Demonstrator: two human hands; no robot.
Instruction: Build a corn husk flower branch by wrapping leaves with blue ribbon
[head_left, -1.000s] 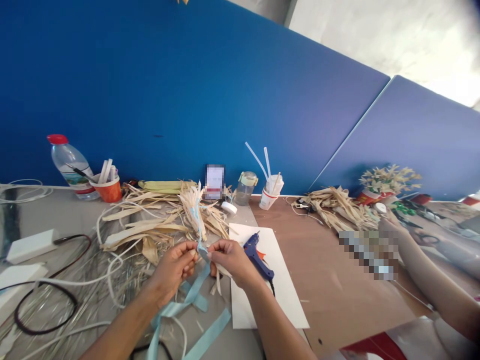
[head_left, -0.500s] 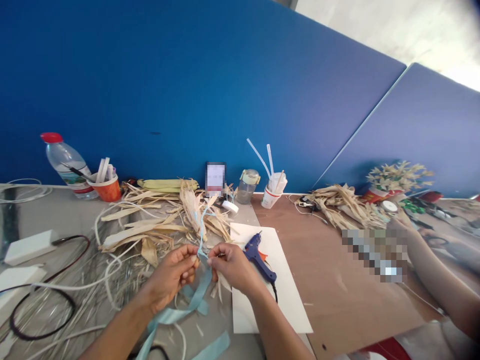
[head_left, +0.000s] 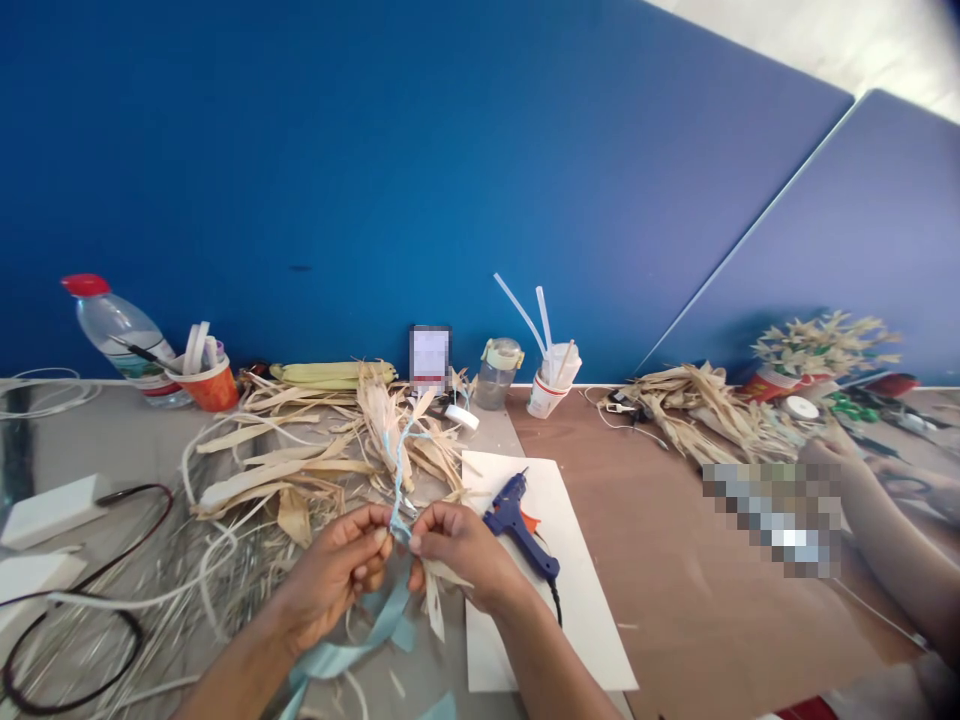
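Between my hands is a light blue ribbon (head_left: pixel 399 500), its upper part thin and twisted like a cord, with pale husk strips at its top. My left hand (head_left: pixel 341 560) pinches it from the left, thumb against fingertips. From the other side my right hand (head_left: pixel 465 550) pinches it too, and a pale husk scrap (head_left: pixel 435 605) pokes out below those fingers. A flat, wide length of the ribbon hangs under the hands towards the lower left. Dried corn husks (head_left: pixel 300 465) lie spread behind and left of my hands. Right of them a blue glue gun (head_left: pixel 525 525) rests on white paper (head_left: pixel 551 640).
At the back stand a red-capped bottle (head_left: pixel 124 335), an orange cup with tools (head_left: pixel 206 385), a phone (head_left: pixel 430 355), a clear jar (head_left: pixel 497 375) and a cup with glue sticks (head_left: pixel 549 393). Cables (head_left: pixel 135 600) loop at left. A co-worker's arm (head_left: pixel 889 530) reaches in at right.
My hands have come slightly lower in the picture, still pinching the ribbon. The flat ribbon end at the bottom has slid down, mostly out of view. The whole view has shifted a little.
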